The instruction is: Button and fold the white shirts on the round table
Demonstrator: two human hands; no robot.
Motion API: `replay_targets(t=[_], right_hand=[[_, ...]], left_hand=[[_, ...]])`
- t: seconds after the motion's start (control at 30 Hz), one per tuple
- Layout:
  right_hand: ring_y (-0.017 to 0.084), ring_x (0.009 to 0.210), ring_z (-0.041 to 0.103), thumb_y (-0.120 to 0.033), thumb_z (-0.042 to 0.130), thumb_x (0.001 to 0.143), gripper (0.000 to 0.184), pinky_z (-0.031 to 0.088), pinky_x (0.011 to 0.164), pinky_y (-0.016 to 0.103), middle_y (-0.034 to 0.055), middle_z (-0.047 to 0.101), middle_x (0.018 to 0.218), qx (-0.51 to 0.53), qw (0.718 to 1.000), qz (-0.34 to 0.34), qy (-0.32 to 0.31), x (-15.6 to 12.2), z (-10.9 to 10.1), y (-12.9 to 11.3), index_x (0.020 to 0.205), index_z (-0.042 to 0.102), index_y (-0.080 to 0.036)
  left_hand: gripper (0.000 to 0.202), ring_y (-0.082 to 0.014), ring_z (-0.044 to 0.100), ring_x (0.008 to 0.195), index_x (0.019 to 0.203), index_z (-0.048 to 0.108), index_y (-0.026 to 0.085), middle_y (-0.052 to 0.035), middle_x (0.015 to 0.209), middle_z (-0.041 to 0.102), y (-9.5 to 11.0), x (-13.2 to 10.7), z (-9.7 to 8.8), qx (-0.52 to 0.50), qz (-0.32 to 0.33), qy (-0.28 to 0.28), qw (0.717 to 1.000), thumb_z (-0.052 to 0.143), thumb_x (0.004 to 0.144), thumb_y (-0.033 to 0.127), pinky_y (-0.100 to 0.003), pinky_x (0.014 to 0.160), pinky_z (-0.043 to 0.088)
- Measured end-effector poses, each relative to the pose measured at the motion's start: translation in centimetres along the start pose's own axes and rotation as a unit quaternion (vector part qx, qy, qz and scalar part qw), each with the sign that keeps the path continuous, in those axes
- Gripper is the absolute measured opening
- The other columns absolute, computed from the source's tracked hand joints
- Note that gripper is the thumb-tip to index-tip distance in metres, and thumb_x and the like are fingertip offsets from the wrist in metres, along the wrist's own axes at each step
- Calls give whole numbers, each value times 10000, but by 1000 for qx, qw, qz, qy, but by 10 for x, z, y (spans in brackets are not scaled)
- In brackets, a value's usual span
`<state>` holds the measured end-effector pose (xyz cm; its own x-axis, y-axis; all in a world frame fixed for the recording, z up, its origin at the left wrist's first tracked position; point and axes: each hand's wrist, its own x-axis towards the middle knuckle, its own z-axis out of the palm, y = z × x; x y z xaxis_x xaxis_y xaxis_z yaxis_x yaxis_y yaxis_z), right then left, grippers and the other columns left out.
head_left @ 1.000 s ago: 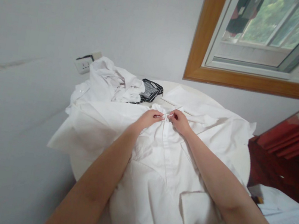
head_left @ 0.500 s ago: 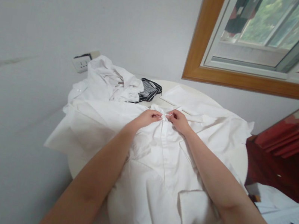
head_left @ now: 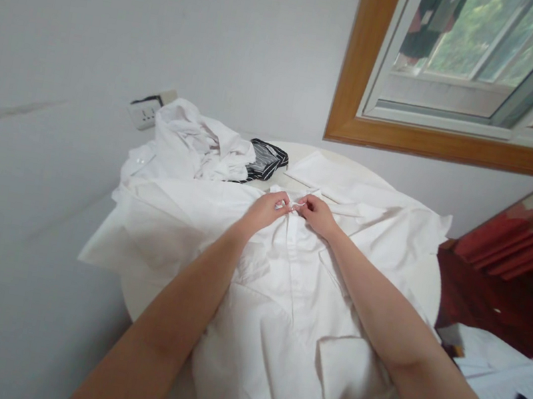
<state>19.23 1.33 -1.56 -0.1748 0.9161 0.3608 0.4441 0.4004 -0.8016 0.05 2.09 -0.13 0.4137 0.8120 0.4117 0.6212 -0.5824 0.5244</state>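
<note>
A white button-up shirt (head_left: 289,311) lies spread front-up over a small round white table (head_left: 427,289), its hem hanging toward me. My left hand (head_left: 269,210) and my right hand (head_left: 313,214) meet at the shirt's collar (head_left: 296,203), at the top of the button placket. Both pinch the fabric there with curled fingers, their fingertips almost touching. What lies between the fingertips is too small to make out beyond the cloth itself.
A crumpled white garment (head_left: 199,142) and a black-and-white striped cloth (head_left: 265,159) lie at the table's far side by a wall socket (head_left: 144,113). A wood-framed window (head_left: 466,89) is at upper right. Dark red furniture (head_left: 499,290) and papers (head_left: 496,377) stand to the right.
My hands have stayed at the collar, drawing slightly closer together. The view has shifted a little.
</note>
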Motion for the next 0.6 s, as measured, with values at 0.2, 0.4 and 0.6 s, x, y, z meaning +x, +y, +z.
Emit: replay_targets(t=[0.2,0.4,0.6], right_hand=[[116,550,435,-463,604,767,265,331,527,234,-45,533,587,33,999,8,-9,1,0,7,775,575,-199],[117,529,480,-485,609,770,284,382,527,244,-47,547,577,49,998,30,31,1,-1,4,767,531,-212],[136,624,630,-517,648,759,368,535,643,288,-69,555,602,274,941,122,160,7,-7,4,799,403,-246]], left_hand=[[247,-176,584,748,920,668,209,-23,813,674,4,-2,-3,60,25,4,998,511,898,398,-266,700,415],[312,-209,606,876,958,677,200,-67,921,702,5,-5,-8,125,28,25,991,395,958,334,-310,833,438],[245,-278,515,1077,1084,653,216,-114,1106,608,18,-9,-21,236,-51,128,962,520,880,234,-401,952,403]])
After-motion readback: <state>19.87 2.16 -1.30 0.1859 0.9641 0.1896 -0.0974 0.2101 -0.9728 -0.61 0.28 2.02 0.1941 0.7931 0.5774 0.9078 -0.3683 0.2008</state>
